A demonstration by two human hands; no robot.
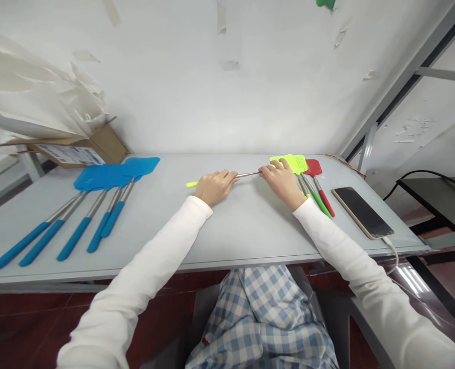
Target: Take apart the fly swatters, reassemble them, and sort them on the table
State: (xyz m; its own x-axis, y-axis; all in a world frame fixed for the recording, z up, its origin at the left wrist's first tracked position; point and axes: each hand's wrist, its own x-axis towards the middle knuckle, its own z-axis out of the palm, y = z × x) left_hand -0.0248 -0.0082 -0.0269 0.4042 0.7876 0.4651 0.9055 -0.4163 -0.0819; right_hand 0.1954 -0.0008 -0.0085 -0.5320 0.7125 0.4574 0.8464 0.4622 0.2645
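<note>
A telescopic fly swatter with a yellow handle is stretched sideways between both hands above the table. My left hand (216,185) is closed around its handle, whose yellow end (191,184) pokes out on the left. A thin metal rod (248,175) spans the gap between the hands. My right hand (280,179) pinches the rod's right part. Yellow mesh swatter heads (298,163) lie just behind and beside the right hand; I cannot tell which belongs to the held one. Close by rest a green handle (322,205) and a red swatter (325,197), partly overlapped.
Several blue fly swatters (100,177) lie fanned out at the left. Behind them stands an open cardboard box (106,145) with plastic wrapping (39,87). A phone (362,211) with a white cable (392,248) lies at the right. The grey table (227,241) meets a white wall.
</note>
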